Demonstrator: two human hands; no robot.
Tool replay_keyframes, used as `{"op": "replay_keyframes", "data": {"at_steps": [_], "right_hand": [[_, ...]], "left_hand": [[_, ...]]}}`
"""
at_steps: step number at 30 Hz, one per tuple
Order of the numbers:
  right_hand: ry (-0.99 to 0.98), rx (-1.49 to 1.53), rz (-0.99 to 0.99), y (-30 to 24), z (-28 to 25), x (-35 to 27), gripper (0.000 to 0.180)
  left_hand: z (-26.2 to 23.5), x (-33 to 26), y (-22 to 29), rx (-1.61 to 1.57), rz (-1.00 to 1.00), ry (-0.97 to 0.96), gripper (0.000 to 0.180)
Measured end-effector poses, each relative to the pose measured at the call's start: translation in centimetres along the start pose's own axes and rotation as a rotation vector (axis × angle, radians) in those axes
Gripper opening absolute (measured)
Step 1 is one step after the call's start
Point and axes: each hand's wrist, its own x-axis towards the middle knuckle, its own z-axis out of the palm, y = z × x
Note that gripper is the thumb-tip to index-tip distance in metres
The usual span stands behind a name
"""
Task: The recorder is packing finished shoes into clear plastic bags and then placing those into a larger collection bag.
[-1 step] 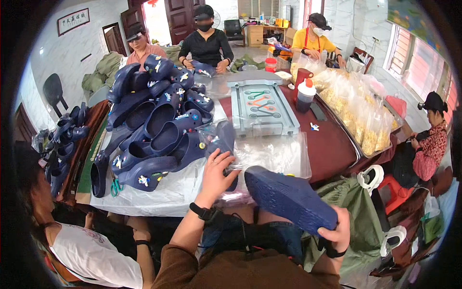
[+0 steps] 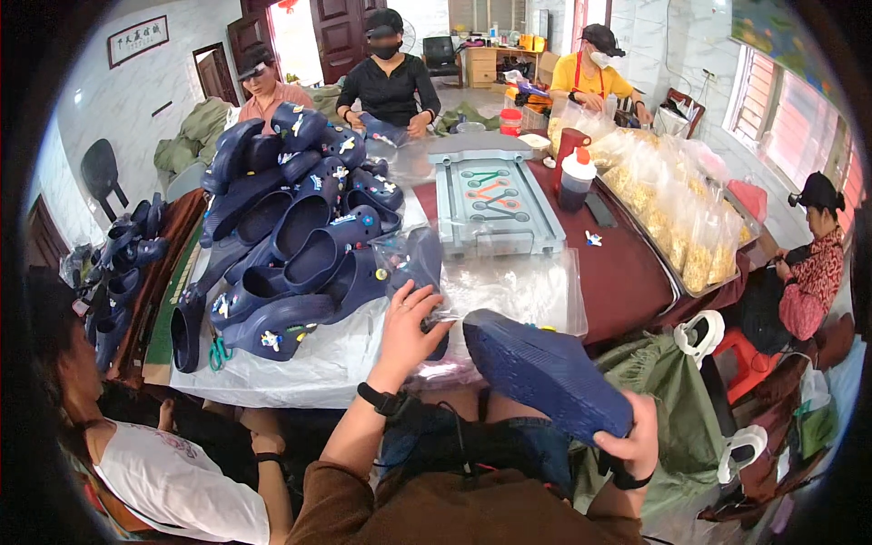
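My right hand (image 2: pixel 633 434) grips a navy foam clog (image 2: pixel 540 372) by one end. The clog is tilted above my lap, its patterned sole turned up toward me. At the table's near edge my left hand (image 2: pixel 411 322) has its fingers bent around the edge of a clear plastic bag (image 2: pixel 386 250), with another navy clog (image 2: pixel 420 259) showing through the film. Part of that clog is hidden behind my fingers. To the left rises a big heap of navy clogs (image 2: pixel 309 245), several with small colourful charms on them.
Clear plastic bags (image 2: pixel 518 286) lie right of my left hand, before a grey plastic case (image 2: pixel 495 200). Teal scissors (image 2: pixel 218 352) lie at the heap's near edge. A squeeze bottle (image 2: pixel 577 182) and a tray of filled bags (image 2: pixel 695 286) stand right. Several people sit around the table.
The clog in my right hand has shifted slightly, its held end moving a little to the left. My left hand stays in place.
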Motion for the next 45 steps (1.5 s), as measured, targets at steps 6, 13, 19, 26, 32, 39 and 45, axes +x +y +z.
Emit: {"op": "replay_keyframes", "data": {"at_steps": [6, 13, 19, 26, 32, 39, 45], "right_hand": [[-0.108, -0.251, -0.122, -1.4, 4.7, -0.3, 0.039], [0.095, -0.208, -0.078, -1.5, 7.8, -0.8, 0.036], [0.125, -0.183, -0.093, -1.7, 9.7, -0.2, 0.035], [0.002, -0.408, -0.364, -1.3, 11.2, 0.4, 0.04], [0.065, -0.54, -0.363, -1.1, 13.2, 1.9, 0.039], [0.009, -0.42, -0.355, -0.5, 14.8, 2.6, 0.048], [-0.289, -0.307, -0.341, -1.0, 15.8, 3.2, 0.059]], "left_hand": [[0.2, 0.1, 0.6, 0.119, 0.092, 0.044, 0.043], [-0.5, 0.3, 0.7, 0.038, 0.131, -0.005, 0.043], [0.0, 0.0, 0.9, -0.045, 0.094, -0.001, 0.043], [-0.4, 0.3, 1.3, -0.032, 0.099, -0.065, 0.042], [-0.6, -0.3, 1.1, -0.16, 0.078, -0.105, 0.043], [-2.4, -3.7, 3.5, -0.11, 0.044, 0.008, 0.072], [-6.0, -8.9, 7.7, -0.499, -0.214, -0.259, 0.108]]}}
